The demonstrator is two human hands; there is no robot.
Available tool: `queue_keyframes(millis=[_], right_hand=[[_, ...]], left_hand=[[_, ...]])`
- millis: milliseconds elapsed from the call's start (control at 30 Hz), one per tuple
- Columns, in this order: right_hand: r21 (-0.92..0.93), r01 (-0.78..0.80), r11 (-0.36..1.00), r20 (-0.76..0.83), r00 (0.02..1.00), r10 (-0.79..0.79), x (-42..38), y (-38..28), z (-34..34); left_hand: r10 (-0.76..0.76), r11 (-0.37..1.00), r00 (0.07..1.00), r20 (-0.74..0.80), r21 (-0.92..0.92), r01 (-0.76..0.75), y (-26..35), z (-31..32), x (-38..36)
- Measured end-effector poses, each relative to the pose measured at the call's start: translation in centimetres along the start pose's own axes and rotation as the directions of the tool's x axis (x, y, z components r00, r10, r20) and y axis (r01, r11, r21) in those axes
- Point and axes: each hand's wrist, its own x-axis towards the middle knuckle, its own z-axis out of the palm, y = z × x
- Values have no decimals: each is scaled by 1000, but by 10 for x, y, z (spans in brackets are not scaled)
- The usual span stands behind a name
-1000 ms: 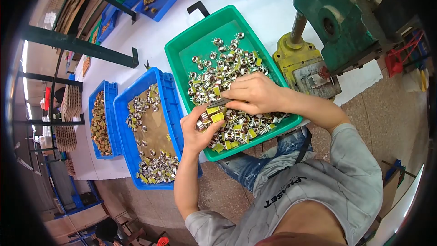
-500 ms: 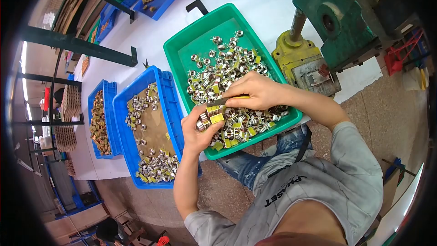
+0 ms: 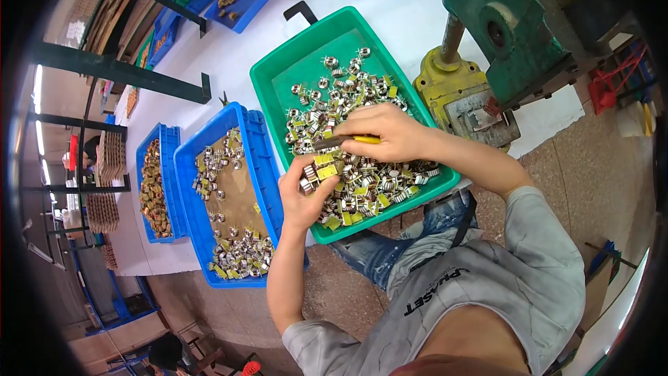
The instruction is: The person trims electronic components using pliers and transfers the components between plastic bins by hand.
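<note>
My left hand (image 3: 300, 200) is closed around a couple of wire-wound coils with flat yellow plates (image 3: 325, 168), the plates facing up between thumb and fingers. In my right hand (image 3: 391, 132) is a slim tool with a yellow handle (image 3: 367, 139) and a dark, blade-like end. That end points left, just above the coils in my left hand. Both hands are over a green tray (image 3: 273, 63) heaped with similar coils (image 3: 362, 198), many with yellow plates.
Left of the green tray stands a blue tray (image 3: 186, 188) with more coils on brown sheet. A smaller blue bin (image 3: 174, 219) of brownish parts sits farther left. On the right is a green press (image 3: 495, 28) with a yellow base (image 3: 445, 82). A black bracket (image 3: 300, 10) is behind the tray.
The tool in my right hand has lifted slightly up and left, off the coils. The yellow plates in my left hand show more fully now.
</note>
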Motion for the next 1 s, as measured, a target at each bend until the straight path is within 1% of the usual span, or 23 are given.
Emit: queue_keyframes(millis=[100, 133, 267, 467, 600, 633, 767, 800, 933, 967, 1000], right_hand=[[16, -70, 997, 78, 995, 68, -1, -2, 1], [17, -72, 997, 77, 995, 71, -1, -2, 1], [88, -125, 988, 116, 987, 114, 1, -6, -3], [116, -188, 975, 188, 968, 164, 3, -7, -6], [37, -81, 996, 102, 992, 77, -2, -1, 4], [37, -82, 996, 99, 992, 78, -3, -1, 5], [-48, -18, 999, 83, 996, 22, -4, -3, 8], [-48, -22, 999, 81, 996, 26, -4, -2, 9], [-164, 125, 978, -18, 991, -130, -6, 7, 12], [-165, 122, 979, -19, 992, -126, -5, 5, 11], [-222, 150, 963, -6, 988, -156, -4, 2, 8]], left_hand=[[15, 1000, 1000, 6, 16, -15, -1, 0, -1], [13, 1000, 1000, 8, 16, -13, -1, 0, -1], [-45, 998, 999, 1, -51, 45, 0, 2, -1], [-133, 985, 991, -27, -118, 129, -2, 1, -2], [-76, 995, 996, -43, -61, 73, 1, -1, -1], [-76, 995, 996, -40, -61, 73, 1, -1, -1], [-159, 966, 986, -52, -216, 145, 0, 3, -1], [-160, 965, 986, -47, -215, 146, 1, 5, -1], [-183, 948, 980, -74, -276, 156, 6, 11, 2], [-185, 948, 980, -71, -277, 159, 7, 11, 1], [-186, 943, 981, -59, -290, 161, 7, 10, 1]])
